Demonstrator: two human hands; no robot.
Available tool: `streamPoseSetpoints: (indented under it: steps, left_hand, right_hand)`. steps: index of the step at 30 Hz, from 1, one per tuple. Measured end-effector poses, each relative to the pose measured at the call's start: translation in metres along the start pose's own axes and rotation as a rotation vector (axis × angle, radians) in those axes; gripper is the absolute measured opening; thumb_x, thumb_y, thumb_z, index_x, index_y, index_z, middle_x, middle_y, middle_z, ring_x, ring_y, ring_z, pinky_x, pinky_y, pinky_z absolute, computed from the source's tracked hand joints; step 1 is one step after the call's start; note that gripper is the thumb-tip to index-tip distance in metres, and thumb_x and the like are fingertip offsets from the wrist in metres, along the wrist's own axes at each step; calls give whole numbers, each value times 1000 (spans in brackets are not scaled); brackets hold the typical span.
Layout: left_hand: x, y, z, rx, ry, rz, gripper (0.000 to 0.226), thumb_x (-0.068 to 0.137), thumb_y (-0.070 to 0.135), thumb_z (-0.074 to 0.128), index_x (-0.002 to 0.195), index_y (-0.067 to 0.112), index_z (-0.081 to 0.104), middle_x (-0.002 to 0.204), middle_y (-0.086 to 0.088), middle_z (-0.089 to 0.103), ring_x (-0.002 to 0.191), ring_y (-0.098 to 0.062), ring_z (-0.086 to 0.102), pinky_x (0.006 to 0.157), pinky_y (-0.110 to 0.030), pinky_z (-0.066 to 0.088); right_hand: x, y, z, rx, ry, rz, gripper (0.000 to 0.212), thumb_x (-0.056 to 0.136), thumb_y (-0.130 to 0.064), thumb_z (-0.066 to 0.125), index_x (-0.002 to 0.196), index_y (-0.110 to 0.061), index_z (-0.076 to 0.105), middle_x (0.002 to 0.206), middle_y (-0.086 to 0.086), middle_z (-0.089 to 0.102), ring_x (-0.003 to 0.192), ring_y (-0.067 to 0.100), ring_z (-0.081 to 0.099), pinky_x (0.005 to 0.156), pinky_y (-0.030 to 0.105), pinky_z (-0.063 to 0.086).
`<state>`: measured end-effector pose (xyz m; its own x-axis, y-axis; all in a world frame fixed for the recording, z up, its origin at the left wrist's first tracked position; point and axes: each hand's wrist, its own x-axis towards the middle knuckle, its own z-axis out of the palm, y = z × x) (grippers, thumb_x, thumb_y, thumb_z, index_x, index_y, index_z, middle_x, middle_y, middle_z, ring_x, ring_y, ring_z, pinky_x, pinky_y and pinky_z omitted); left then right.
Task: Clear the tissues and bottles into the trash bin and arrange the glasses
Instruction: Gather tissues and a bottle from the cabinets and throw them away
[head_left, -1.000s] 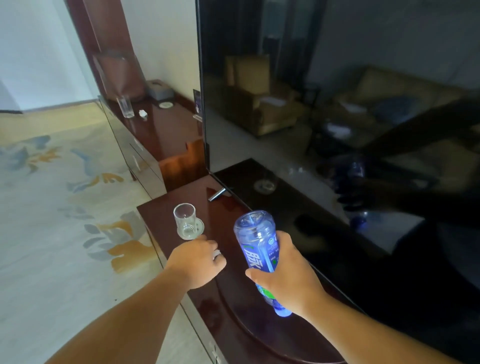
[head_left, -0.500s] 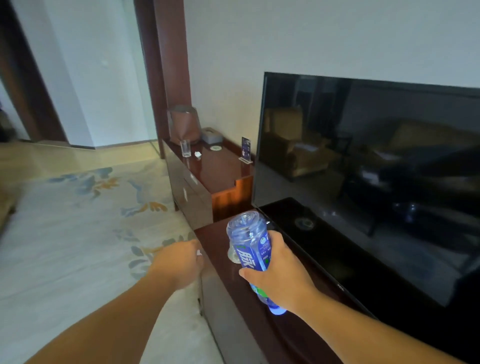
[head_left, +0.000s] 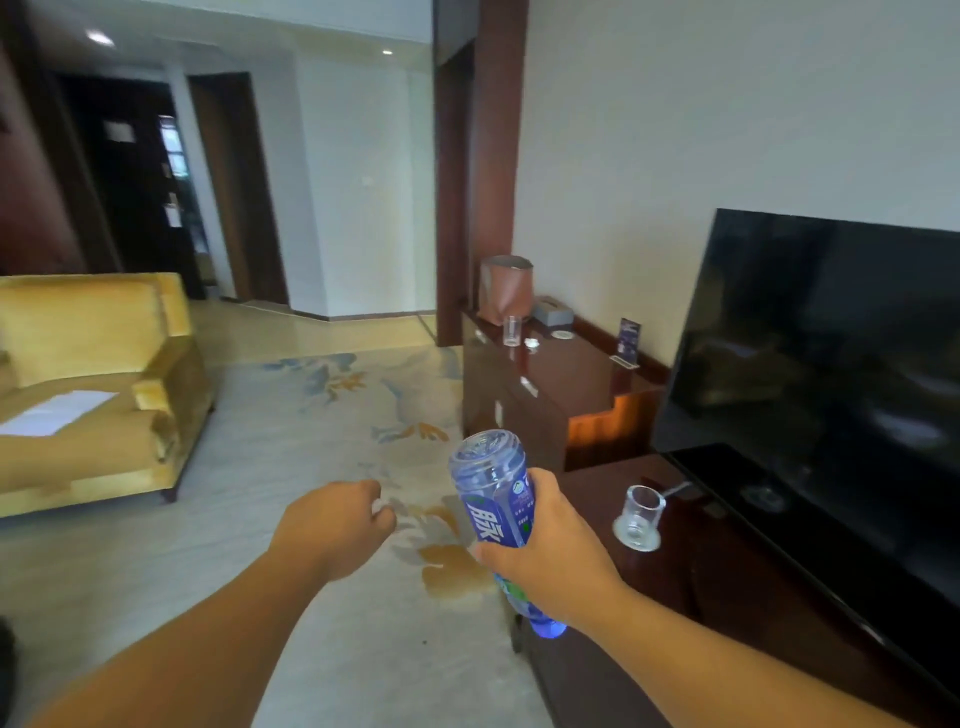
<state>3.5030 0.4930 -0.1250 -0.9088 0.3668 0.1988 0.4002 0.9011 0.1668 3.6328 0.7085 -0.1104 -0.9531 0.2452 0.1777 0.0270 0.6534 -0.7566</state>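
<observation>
The right hand gripped the blue bottle upside down, the left hand was fisted, perhaps around tissue; carrying steadily to the bin seemed wise.

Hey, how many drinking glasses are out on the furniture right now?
2. One short glass on a coaster on the low TV stand near the right hand; one taller glass on the far cabinet. Others may be hidden.

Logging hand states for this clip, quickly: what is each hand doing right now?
Left hand: closed in a loose fist; anything inside cannot be told.
Right hand: closed around the blue-labelled clear plastic bottle.
</observation>
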Motion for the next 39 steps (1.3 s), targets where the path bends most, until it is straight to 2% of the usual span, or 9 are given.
streamPoseSetpoints:
  steps: [6, 10, 13, 16, 19, 25, 30, 36, 39]
  left_hand:
    - [-44, -112, -26, 56, 8, -241, 31, 89, 46, 36, 70, 22, 41, 69, 3, 50, 66, -18, 50, 53, -30, 35]
    - [-75, -172, -31, 80, -28, -398, 30, 89, 47, 34, 71, 24, 41, 69, 5, 48, 64, -15, 48, 53, -31, 34]
    - [-94, -206, -33, 98, -48, -509, 27, 90, 44, 36, 79, 23, 48, 72, 3, 51, 69, -21, 51, 58, -32, 36]
    - [-100, -235, -34, 131, -39, -608, 26, 90, 43, 37, 81, 22, 51, 82, -3, 58, 79, -26, 56, 63, -32, 41]
    - [-96, -256, -36, 157, -21, -684, 25, 90, 44, 37, 82, 25, 51, 82, 0, 56, 77, -23, 54, 63, -33, 41]
    - [-71, -279, -26, 199, -33, -786, 25, 90, 45, 36, 80, 26, 49, 78, 3, 53, 67, -18, 49, 56, -31, 35]
    - [-39, -294, -8, 201, -91, -803, 27, 90, 44, 33, 78, 25, 48, 72, 6, 50, 71, -19, 52, 55, -31, 33]
    - [3, -336, 2, 145, -119, -802, 29, 91, 42, 33, 81, 22, 50, 75, 3, 53, 73, -22, 53, 58, -32, 37]
    - [21, -372, 8, 108, -107, -812, 29, 91, 42, 33, 81, 21, 52, 75, 2, 55, 71, -20, 54, 63, -33, 46]
  right_hand:
    - [22, -57, 83, 21, -155, -125, 64, 59, -54, 77, 109, -45, 37, 104, -18, 59, 87, 2, 61, 73, 28, 55]
    - [37, -81, 139, 33, -278, -180, 62, 58, -57, 75, 104, -48, 36, 96, -22, 59, 80, -1, 61, 66, 23, 52]
    - [53, -95, 176, 44, -361, -230, 59, 54, -58, 71, 101, -48, 36, 91, -24, 59, 74, -5, 59, 60, 18, 47]
    - [74, -107, 211, 87, -451, -267, 55, 57, -51, 73, 101, -43, 39, 91, -18, 61, 76, 1, 61, 67, 27, 53]
    - [102, -117, 239, 116, -500, -305, 56, 55, -53, 71, 99, -41, 39, 90, -16, 63, 77, 3, 62, 69, 31, 53]
    - [167, -122, 276, 113, -581, -364, 62, 50, -59, 69, 101, -41, 39, 90, -17, 63, 76, 2, 61, 65, 26, 48]
    - [206, -115, 304, 114, -644, -345, 61, 56, -55, 74, 103, -39, 39, 90, -17, 62, 75, -1, 61, 60, 24, 44]
    - [250, -122, 348, 82, -669, -338, 61, 58, -51, 79, 103, -37, 39, 88, -17, 62, 71, -3, 60, 56, 19, 40]
    - [273, -133, 376, 56, -673, -340, 60, 58, -51, 78, 102, -37, 39, 87, -17, 62, 72, -1, 61, 57, 20, 41]
